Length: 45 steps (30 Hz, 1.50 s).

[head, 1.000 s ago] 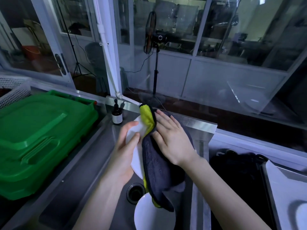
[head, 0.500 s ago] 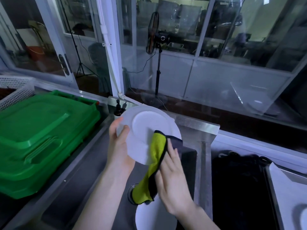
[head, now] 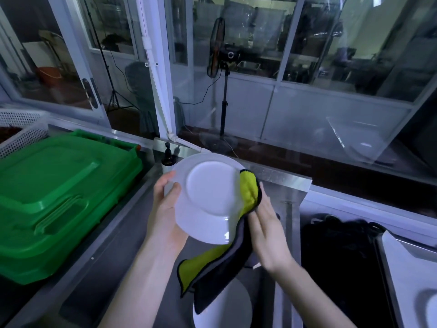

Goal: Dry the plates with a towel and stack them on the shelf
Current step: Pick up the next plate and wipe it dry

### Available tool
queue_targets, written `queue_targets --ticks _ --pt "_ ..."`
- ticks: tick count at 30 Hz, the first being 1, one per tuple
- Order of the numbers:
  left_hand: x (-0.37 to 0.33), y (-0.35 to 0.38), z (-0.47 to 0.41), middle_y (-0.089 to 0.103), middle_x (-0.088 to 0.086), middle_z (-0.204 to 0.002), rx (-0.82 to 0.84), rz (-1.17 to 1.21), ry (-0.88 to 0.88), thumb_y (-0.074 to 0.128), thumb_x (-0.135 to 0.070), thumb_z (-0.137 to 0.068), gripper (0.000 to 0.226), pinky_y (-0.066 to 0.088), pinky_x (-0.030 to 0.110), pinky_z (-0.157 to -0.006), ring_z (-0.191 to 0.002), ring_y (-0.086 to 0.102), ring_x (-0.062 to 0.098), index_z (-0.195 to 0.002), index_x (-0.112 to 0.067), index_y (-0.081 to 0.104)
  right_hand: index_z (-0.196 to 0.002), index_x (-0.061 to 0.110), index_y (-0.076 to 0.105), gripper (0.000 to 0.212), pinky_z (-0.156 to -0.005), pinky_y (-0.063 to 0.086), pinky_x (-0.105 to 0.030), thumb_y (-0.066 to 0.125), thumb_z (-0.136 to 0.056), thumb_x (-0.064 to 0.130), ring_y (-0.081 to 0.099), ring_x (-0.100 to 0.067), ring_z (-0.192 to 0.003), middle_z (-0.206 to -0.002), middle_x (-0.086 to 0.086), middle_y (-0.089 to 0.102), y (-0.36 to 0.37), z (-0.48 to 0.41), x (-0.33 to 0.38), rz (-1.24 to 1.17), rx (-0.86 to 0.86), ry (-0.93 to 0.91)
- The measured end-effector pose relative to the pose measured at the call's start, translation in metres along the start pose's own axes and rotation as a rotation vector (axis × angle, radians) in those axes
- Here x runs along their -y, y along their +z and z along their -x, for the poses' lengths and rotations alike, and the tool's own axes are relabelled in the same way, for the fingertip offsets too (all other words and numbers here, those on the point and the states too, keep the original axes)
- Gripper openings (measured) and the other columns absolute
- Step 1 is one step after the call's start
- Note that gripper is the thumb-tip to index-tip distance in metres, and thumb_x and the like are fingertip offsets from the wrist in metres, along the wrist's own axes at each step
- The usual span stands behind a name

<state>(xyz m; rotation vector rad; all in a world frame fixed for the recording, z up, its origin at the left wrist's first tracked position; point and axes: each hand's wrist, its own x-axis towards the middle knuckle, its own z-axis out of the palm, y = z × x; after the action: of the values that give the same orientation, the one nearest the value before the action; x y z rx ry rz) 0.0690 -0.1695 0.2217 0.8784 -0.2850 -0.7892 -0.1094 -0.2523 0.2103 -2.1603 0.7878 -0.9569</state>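
My left hand (head: 165,209) grips a white plate (head: 208,197) by its left rim, tilted so its underside faces me, above a steel sink (head: 118,268). A yellow and dark grey towel (head: 222,263) wraps the plate's right edge and hangs down below it. My right hand (head: 267,233) presses the towel against that edge with flat fingers. A second white plate (head: 224,308) lies in the sink under the towel. Part of another plate (head: 431,308) shows at the far right edge.
A green plastic crate lid (head: 54,197) fills the counter at left, with a white perforated basket (head: 21,129) behind it. A small dark pump bottle (head: 168,159) stands behind the plate. A dark basin (head: 343,268) and a steel tray (head: 406,268) lie to the right. Glass windows are ahead.
The plate turned from edge-on to underside facing me. My right hand with the towel slid from the plate's face down and then out to its right rim.
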Motion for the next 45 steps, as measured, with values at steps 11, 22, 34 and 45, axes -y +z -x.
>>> queue_targets --ticks 11,22,34,45 --pt "0.006 0.02 0.007 0.075 -0.008 -0.112 0.043 -0.047 0.027 0.048 -0.008 -0.102 0.031 0.057 0.024 -0.081 -0.104 0.07 0.009 -0.114 -0.032 0.063 -0.154 0.027 0.024 0.057 -0.123 0.004 -0.033 0.03 -0.097 0.029 0.005 -0.002 -0.149 -0.161 0.013 0.018 0.013 -0.021 0.049 0.373 0.307 -0.298" --pt "-0.003 0.008 0.014 0.064 0.0 -0.133 0.049 -0.059 0.059 0.061 -0.027 -0.081 0.032 0.046 0.046 -0.1 -0.122 0.059 0.026 -0.111 -0.035 0.067 -0.149 0.019 0.037 0.049 -0.123 0.004 -0.042 0.027 -0.102 0.028 -0.001 -0.007 -0.151 -0.16 0.01 0.024 0.0 0.011 0.024 0.296 0.2 -0.142" --pt "0.018 -0.001 0.017 0.068 0.001 -0.128 0.092 -0.079 -0.03 0.062 -0.022 -0.087 0.027 0.05 0.046 -0.092 -0.115 0.064 0.026 -0.108 -0.036 0.068 -0.147 0.02 0.042 0.042 -0.121 0.017 -0.031 0.036 -0.105 0.024 0.021 -0.008 -0.147 -0.157 0.01 0.03 -0.012 -0.033 0.008 0.23 0.081 0.118" --pt "0.028 0.027 -0.008 0.066 -0.002 -0.124 -0.014 -0.009 -0.053 0.059 -0.012 -0.092 0.027 0.057 0.033 -0.073 -0.104 0.066 0.022 -0.112 -0.029 0.061 -0.141 0.024 0.05 0.041 -0.108 0.035 -0.02 0.039 -0.102 0.025 0.042 -0.005 -0.136 -0.139 0.019 0.055 -0.005 0.087 0.031 -0.268 -0.054 0.192"
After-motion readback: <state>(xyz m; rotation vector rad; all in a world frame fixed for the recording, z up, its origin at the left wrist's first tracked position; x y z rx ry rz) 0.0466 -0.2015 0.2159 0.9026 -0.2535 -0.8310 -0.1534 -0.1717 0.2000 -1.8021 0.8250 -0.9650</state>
